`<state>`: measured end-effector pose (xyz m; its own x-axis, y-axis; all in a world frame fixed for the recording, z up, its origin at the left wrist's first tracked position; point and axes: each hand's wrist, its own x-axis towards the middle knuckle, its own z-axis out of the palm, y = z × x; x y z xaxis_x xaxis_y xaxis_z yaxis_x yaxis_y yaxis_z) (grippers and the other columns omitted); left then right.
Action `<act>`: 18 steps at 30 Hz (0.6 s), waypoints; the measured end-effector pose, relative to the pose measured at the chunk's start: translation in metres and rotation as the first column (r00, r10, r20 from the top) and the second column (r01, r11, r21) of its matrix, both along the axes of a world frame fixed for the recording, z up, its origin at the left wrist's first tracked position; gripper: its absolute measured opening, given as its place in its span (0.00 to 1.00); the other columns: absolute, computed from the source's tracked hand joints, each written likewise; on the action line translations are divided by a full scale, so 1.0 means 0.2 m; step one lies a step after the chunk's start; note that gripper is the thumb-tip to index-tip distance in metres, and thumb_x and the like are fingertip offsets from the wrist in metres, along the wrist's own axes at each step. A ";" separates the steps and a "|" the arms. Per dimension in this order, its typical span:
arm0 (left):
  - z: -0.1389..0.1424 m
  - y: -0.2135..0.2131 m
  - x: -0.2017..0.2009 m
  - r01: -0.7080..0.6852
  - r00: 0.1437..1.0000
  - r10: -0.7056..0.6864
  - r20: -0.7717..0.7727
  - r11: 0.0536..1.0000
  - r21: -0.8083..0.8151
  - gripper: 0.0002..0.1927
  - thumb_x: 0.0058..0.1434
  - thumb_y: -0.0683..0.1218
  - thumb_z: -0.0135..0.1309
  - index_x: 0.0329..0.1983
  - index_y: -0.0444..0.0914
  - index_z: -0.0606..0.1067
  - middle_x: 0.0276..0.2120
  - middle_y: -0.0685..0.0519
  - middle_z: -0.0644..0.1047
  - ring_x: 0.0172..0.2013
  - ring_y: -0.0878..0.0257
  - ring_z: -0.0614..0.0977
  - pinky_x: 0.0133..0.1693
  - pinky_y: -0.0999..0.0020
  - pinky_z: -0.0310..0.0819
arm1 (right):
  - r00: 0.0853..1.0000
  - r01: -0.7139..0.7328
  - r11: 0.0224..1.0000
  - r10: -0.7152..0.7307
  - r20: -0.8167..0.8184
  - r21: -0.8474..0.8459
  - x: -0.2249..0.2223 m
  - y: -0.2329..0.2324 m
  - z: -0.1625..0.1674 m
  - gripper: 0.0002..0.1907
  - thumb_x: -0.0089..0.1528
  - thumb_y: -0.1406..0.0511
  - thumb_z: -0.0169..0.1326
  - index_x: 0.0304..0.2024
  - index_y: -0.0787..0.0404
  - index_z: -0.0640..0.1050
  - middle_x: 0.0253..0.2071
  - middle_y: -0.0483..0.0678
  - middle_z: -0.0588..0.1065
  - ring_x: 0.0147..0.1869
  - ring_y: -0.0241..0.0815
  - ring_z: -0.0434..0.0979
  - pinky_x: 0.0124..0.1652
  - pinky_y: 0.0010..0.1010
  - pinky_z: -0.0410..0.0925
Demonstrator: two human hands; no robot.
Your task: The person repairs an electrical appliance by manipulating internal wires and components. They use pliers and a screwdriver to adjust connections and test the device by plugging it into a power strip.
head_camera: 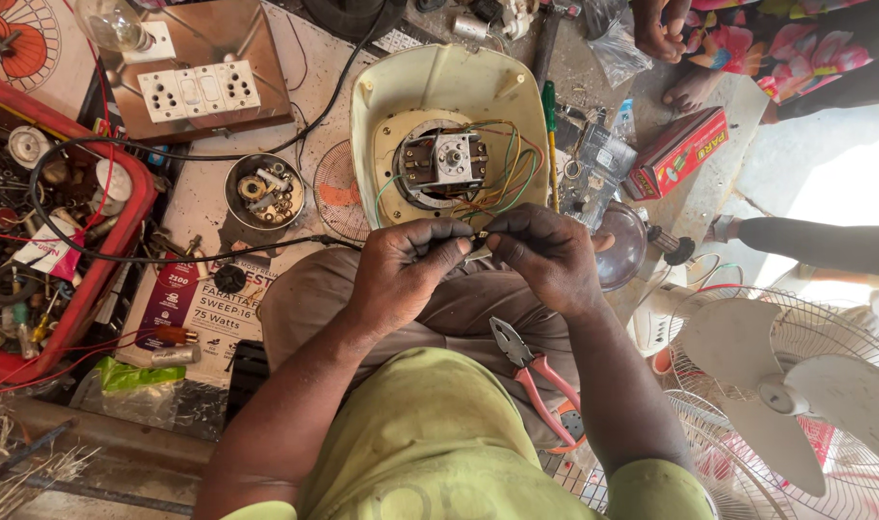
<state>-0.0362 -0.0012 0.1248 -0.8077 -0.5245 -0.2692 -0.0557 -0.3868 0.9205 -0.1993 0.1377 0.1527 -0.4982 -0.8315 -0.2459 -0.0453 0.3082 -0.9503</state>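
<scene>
Left hand (401, 265) and right hand (545, 255): both pinched shut on thin wires (480, 237), fingertips meeting just below the cream fan housing (449, 91). Wires: coloured strands running up into the exposed switch block (446, 159) at housing centre. Red-handled pliers (536, 376): lying on the lap, below the right hand. Black cable (218, 258): leading in from the left toward the left hand. Round dish of small parts (264, 191): left of housing. Red tray (93, 279): far left, full of oddments. White fan with grille (796, 395): lower right.

fan housing (517, 91) ahead, red crate (93, 279) left, fan grille (796, 385) right
</scene>
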 end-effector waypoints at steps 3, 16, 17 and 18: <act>0.01 -0.01 0.00 0.001 1.000 0.000 -0.017 0.999 0.043 0.10 0.64 0.40 0.60 0.47 0.31 0.82 0.35 0.55 0.83 0.35 0.74 0.81 0.38 0.78 0.79 | 0.993 -0.026 0.999 0.029 -0.117 0.021 0.00 0.00 0.01 0.05 0.63 0.73 0.60 0.42 0.67 0.81 0.38 0.45 0.79 0.41 0.32 0.78 0.42 0.25 0.73; 0.06 -0.04 0.00 0.073 0.996 -0.072 0.043 0.997 -0.027 0.09 0.63 0.41 0.61 0.45 0.32 0.83 0.31 0.55 0.83 0.32 0.74 0.81 0.35 0.78 0.78 | 0.972 -0.124 0.992 0.124 -0.198 0.012 -0.02 -0.01 0.04 0.07 0.61 0.74 0.61 0.42 0.66 0.81 0.40 0.46 0.78 0.45 0.35 0.80 0.45 0.27 0.73; 0.07 -0.04 0.00 0.079 0.996 -0.077 0.046 0.996 -0.043 0.09 0.63 0.41 0.61 0.44 0.32 0.83 0.31 0.55 0.83 0.32 0.74 0.81 0.35 0.78 0.78 | 0.974 -0.128 0.992 0.126 -0.190 0.003 -0.02 -0.01 0.04 0.07 0.61 0.74 0.61 0.42 0.65 0.81 0.40 0.46 0.78 0.45 0.36 0.80 0.44 0.27 0.73; 0.07 -0.05 0.00 0.089 0.995 -0.087 0.052 0.995 -0.034 0.09 0.63 0.41 0.61 0.44 0.32 0.83 0.30 0.55 0.83 0.31 0.74 0.81 0.34 0.78 0.77 | 0.975 -0.131 0.991 0.128 -0.181 -0.006 -0.02 -0.01 0.04 0.06 0.61 0.74 0.61 0.42 0.65 0.81 0.40 0.46 0.78 0.45 0.36 0.80 0.44 0.27 0.73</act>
